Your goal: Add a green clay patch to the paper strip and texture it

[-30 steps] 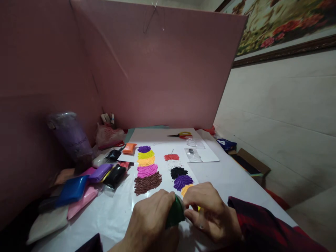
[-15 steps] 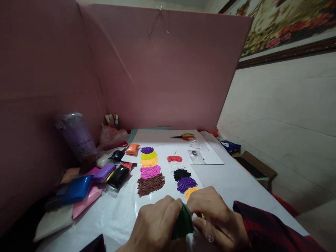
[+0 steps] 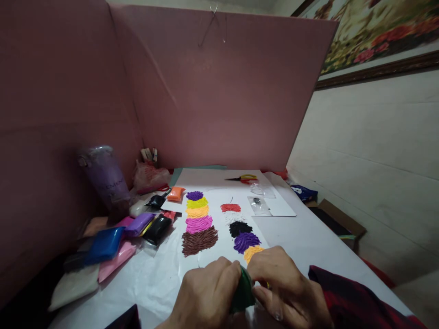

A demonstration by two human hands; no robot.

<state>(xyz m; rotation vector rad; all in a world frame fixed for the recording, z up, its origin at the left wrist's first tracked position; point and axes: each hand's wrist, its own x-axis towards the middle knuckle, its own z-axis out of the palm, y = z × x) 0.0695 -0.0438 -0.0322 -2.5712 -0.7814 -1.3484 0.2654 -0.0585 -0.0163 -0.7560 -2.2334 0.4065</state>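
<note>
1. One green packet [image 3: 243, 296] is between my two hands, low in view, above the near end of the white-covered table [image 3: 302, 237].
2. My left hand [image 3: 208, 289] grips it from the left, fingers curled round and thumb side uppermost.
3. My right hand [image 3: 286, 281] is at its right edge, forefinger and thumb drawn close in a pinch on its clear wrapping; how firmly they press, I cannot tell.
4. Just beyond my knuckles is a white sheet [image 3: 206, 260] with two columns of textured colour: the left column [image 3: 199, 224] goes purple, yellow, orange, pink, brown from far to near; the right column [image 3: 243, 228] goes red, white, black, purple, orange, its near end partly hidden by my right hand.
5. Farther off, yellow-and-red-handled scissors [image 3: 248, 177] point left, with a clear bag [image 3: 259, 207] nearer me.
6. To my left lie packets, among them blue [image 3: 105, 244], black [image 3: 158, 230] and pink [image 3: 118, 262], near a purple tumbler [image 3: 107, 178].
7. Behind everything stands a pink panel [image 3: 212, 100]; a cardboard box [image 3: 343, 217] sits off to the right.
</note>
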